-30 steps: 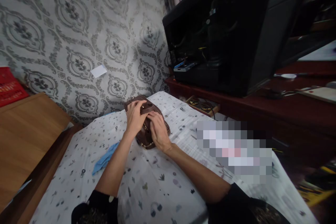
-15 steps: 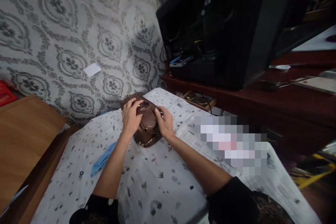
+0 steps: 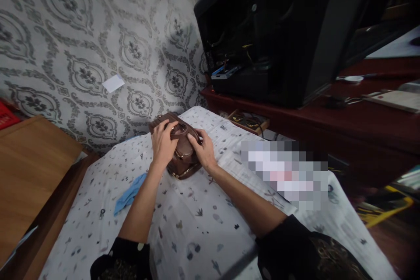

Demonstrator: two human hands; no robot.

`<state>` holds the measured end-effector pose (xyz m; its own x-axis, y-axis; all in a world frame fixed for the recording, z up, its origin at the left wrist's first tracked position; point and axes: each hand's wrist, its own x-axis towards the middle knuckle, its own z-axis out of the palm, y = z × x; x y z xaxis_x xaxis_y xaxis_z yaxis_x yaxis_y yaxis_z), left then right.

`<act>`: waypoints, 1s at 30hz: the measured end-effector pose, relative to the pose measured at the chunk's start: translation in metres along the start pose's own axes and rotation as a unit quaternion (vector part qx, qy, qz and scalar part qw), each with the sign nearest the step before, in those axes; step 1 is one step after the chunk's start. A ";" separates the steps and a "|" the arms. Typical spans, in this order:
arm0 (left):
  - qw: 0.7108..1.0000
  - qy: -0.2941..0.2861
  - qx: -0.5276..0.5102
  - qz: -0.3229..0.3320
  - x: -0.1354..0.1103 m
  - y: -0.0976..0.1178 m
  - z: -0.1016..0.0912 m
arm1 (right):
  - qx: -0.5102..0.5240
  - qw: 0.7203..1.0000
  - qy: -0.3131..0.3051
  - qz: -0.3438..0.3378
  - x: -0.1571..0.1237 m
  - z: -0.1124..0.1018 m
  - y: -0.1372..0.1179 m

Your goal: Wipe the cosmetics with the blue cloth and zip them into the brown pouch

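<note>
Hands, left [image 3: 163, 143] and right [image 3: 204, 151], apparently clasp brown leather bag [image 3: 181, 153]; fingers curled.

Both hands rest on a brown bag [image 3: 180, 151] lying on a patterned sheet [image 3: 197, 218]. The left hand [image 3: 163, 142] lies flat over the bag's left side, fingers curled on its top. The right hand [image 3: 204, 151] grips the bag's right side, thumb on top. A blue cloth [image 3: 130, 193] lies below the left hand, beside that forearm. Beyond the right hand stands a black case [image 3: 278, 30] on a dark red shelf [image 3: 328, 122].
</note>
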<state>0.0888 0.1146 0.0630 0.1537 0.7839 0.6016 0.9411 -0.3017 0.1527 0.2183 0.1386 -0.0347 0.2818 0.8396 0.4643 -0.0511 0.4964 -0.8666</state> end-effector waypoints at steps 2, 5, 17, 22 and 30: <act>0.999 -0.009 0.033 0.001 -0.003 0.004 -0.002 | -0.004 1.000 -0.008 0.002 -0.001 0.000 0.000; 0.996 -0.013 0.085 -0.007 -0.010 0.011 -0.003 | -0.017 1.000 -0.012 0.006 -0.002 0.000 0.000; 0.984 0.013 0.176 -0.026 -0.022 0.024 0.004 | -0.034 0.999 -0.019 0.028 -0.002 -0.002 -0.004; 0.984 0.020 0.174 -0.035 -0.022 0.026 0.004 | -0.008 0.999 -0.030 0.023 -0.002 -0.003 -0.005; 0.987 0.018 0.153 -0.037 -0.023 0.024 0.004 | 0.000 0.999 -0.043 0.030 -0.028 0.000 0.004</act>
<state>0.1095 0.0915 0.0498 0.0760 0.7761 0.6261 0.9971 -0.0623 -0.0438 0.2102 0.1170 -0.0513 0.1956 0.8832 0.4262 -0.0654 0.4453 -0.8930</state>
